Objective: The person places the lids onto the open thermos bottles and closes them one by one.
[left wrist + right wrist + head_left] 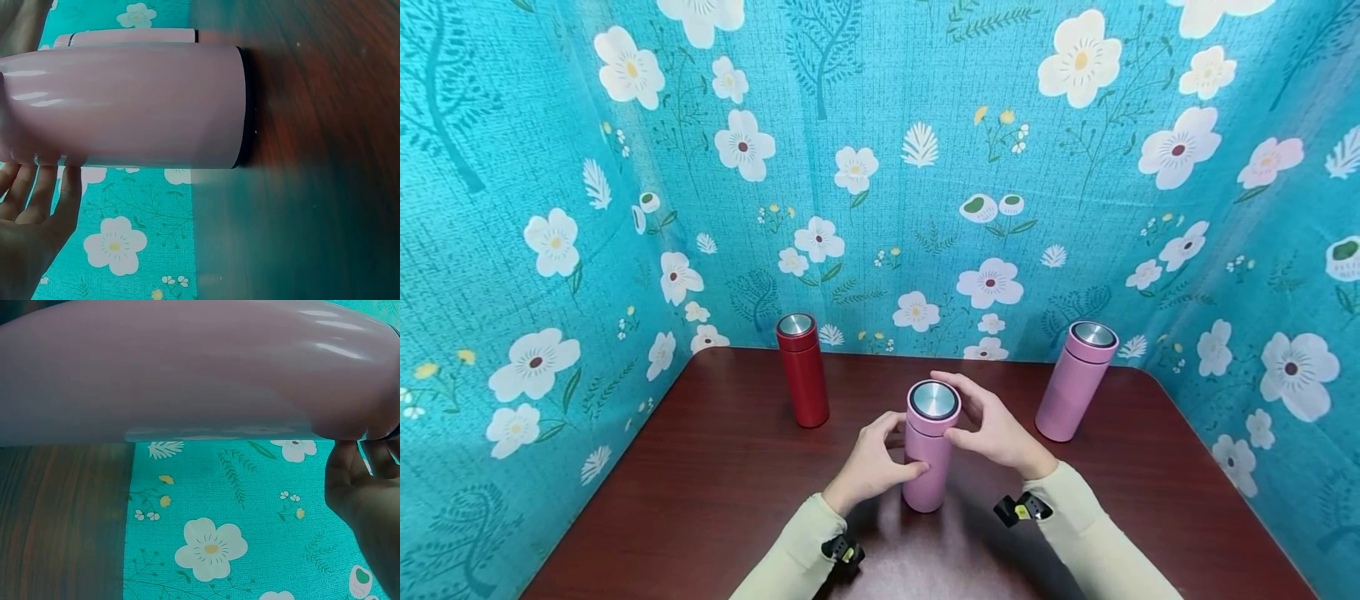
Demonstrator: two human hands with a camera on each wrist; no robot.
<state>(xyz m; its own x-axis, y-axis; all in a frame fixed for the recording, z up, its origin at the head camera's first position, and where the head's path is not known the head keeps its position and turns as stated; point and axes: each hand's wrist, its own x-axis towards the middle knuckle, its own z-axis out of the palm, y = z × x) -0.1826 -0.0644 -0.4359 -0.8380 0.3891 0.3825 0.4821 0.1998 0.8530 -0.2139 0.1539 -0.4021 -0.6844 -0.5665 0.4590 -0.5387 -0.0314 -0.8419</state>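
Note:
A pink thermos bottle with a silver-topped lid stands close to upright between both hands. My left hand grips its body from the left, thumb across the near side. On the right, my right hand holds the lid end between thumb and fingers. The left wrist view shows the bottle's body down to its dark base, with the left fingers against its side. In the right wrist view, the right fingers touch the lid end. Whether the base touches the table cannot be told.
A red thermos bottle stands at the back left of the dark wooden table. Another pink thermos bottle stands at the back right. Blue flowered cloth hangs behind and along both sides.

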